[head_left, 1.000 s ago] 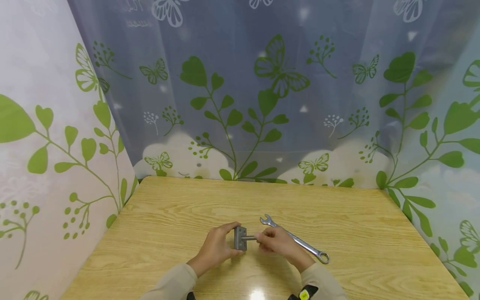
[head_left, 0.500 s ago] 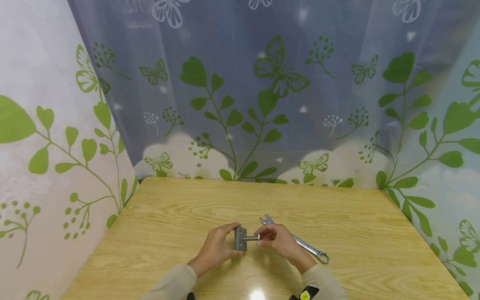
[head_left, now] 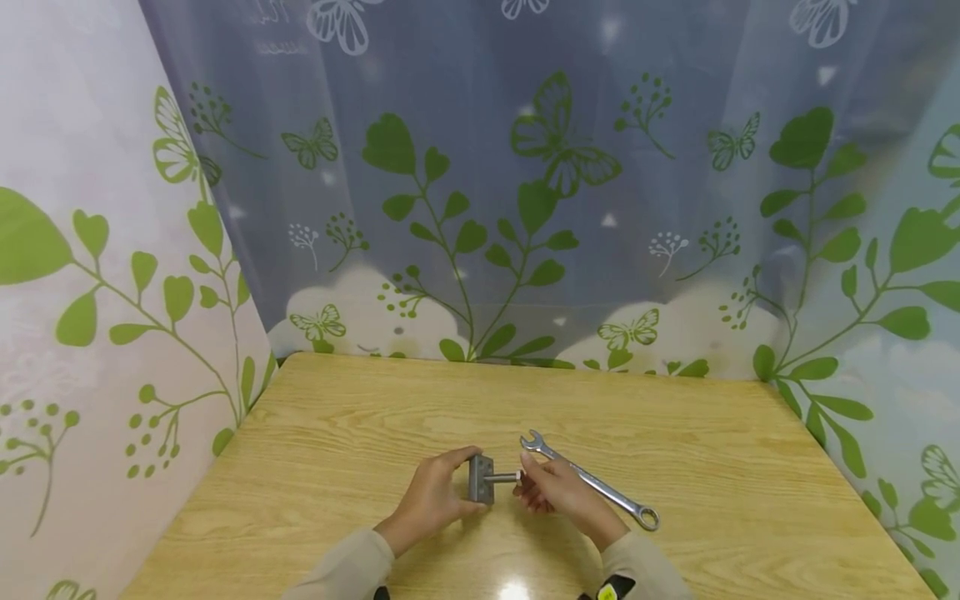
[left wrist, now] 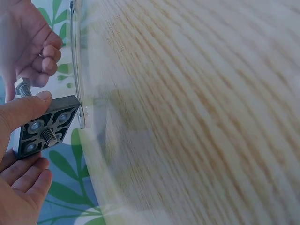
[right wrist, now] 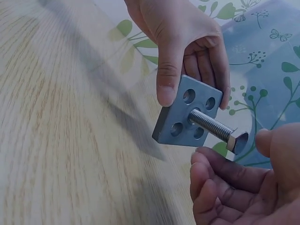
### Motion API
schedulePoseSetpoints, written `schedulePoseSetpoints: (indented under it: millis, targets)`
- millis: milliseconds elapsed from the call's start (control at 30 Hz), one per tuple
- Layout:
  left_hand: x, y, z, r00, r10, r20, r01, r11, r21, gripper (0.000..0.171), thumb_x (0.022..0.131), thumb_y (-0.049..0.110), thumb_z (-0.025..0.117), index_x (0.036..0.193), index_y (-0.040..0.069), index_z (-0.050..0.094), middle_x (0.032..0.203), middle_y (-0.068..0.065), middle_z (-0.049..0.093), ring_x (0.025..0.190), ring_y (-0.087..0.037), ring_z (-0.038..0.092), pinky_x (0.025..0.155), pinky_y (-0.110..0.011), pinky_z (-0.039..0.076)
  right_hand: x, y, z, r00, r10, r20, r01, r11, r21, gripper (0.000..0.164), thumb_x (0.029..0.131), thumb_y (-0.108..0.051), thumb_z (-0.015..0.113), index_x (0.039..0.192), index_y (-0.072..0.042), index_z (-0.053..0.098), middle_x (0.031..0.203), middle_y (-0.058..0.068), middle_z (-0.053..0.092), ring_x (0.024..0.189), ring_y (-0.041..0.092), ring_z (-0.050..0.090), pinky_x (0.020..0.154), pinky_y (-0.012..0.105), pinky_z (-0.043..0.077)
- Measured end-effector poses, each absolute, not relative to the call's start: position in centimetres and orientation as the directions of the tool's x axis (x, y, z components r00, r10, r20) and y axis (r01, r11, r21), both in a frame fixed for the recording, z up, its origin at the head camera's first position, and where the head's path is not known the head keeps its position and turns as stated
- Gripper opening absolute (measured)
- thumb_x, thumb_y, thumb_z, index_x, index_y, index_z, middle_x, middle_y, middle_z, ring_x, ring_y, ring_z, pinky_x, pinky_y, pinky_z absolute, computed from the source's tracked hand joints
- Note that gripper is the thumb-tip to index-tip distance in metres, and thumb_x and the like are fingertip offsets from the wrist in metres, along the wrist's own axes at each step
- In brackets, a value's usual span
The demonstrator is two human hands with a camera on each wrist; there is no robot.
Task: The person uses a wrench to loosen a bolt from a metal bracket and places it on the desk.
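Observation:
My left hand [head_left: 431, 500] grips a square grey metal plate [right wrist: 187, 110] by its edges, between thumb and fingers. The plate has a hole near each corner. A hex bolt [right wrist: 213, 126] passes through its middle, head toward the right hand; in the left wrist view the bolt's threaded tip [left wrist: 48, 137] sticks out of the ribbed face. My right hand [head_left: 562, 496] is beside the bolt head [right wrist: 237, 142], fingers loosely bent and thumb apart. In the right wrist view I see a gap between these fingers and the head.
A combination wrench [head_left: 600, 483] lies slantwise on the wooden table [head_left: 390, 400], partly behind the right hand. Printed curtains with leaves and butterflies [head_left: 480, 208] hang at the table's back and sides.
A second ago the right hand pinched the bolt head. Its fingers then spread off the head, and now the hand is turned with its fingers lower. The left hand and plate have stayed still.

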State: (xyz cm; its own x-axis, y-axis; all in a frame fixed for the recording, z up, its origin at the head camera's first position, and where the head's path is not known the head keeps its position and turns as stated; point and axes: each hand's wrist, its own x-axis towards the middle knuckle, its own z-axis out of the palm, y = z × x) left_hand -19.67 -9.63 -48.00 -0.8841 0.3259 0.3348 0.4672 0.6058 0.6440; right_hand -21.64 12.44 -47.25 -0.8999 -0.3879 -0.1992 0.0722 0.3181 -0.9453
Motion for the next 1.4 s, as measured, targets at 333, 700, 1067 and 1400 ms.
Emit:
schedulePoseSetpoints:
  millis: [333, 700, 1067, 1400]
  targets:
    - [-19.6, -9.49, -48.12, -0.879, 0.333, 0.341, 0.477, 0.613, 0.63, 0.071, 0.06, 0.01, 0.091, 0.122, -0.003, 0.06, 0.118, -0.016, 0.066, 0.11, -0.029, 0.063, 0.095, -0.04, 0.052, -21.72, 12.79, -46.81, -0.908, -0.398, -0.13, -0.012, 0.334, -0.943, 0.031, 0.092, -0.025, 0.065, 0.094, 0.006, 0.067, 0.078, 0.004, 0.064, 0.07, 0.014, 0.059, 0.064, 0.029, 0.054]
    - [-19.63, -9.6, -47.83, -0.892, 0.323, 0.316, 0.451, 0.605, 0.656, 0.07, 0.062, 0.01, 0.09, 0.124, -0.001, 0.059, 0.12, -0.015, 0.065, 0.112, -0.03, 0.062, 0.096, -0.042, 0.051, -21.72, 12.5, -46.93, -0.944, -0.33, 0.026, -0.129, 0.296, -0.947, 0.023, 0.078, -0.004, 0.078, 0.098, 0.003, 0.07, 0.086, 0.009, 0.065, 0.078, 0.014, 0.058, 0.064, 0.021, 0.051]
    - [-19.7, -9.68, -47.95, -0.891, 0.33, 0.312, 0.454, 0.617, 0.643, 0.071, 0.061, 0.009, 0.09, 0.124, -0.001, 0.059, 0.121, -0.016, 0.065, 0.111, -0.031, 0.062, 0.096, -0.043, 0.051, -21.65, 12.64, -47.09, -0.926, -0.376, -0.037, -0.087, 0.306, -0.948, 0.034, 0.086, -0.017, 0.073, 0.112, 0.003, 0.064, 0.101, 0.013, 0.063, 0.087, 0.018, 0.06, 0.072, 0.03, 0.055]
    - [-19.88, -9.6, -48.23, -0.884, 0.327, 0.334, 0.468, 0.612, 0.638, 0.072, 0.059, 0.009, 0.091, 0.124, -0.001, 0.06, 0.12, -0.015, 0.065, 0.111, -0.029, 0.063, 0.096, -0.04, 0.052, -21.57, 12.58, -46.97, -0.866, -0.449, -0.222, 0.083, 0.31, -0.947, 0.064, 0.102, -0.047, 0.035, 0.087, 0.008, 0.064, 0.073, 0.006, 0.064, 0.062, 0.011, 0.059, 0.053, 0.023, 0.046]
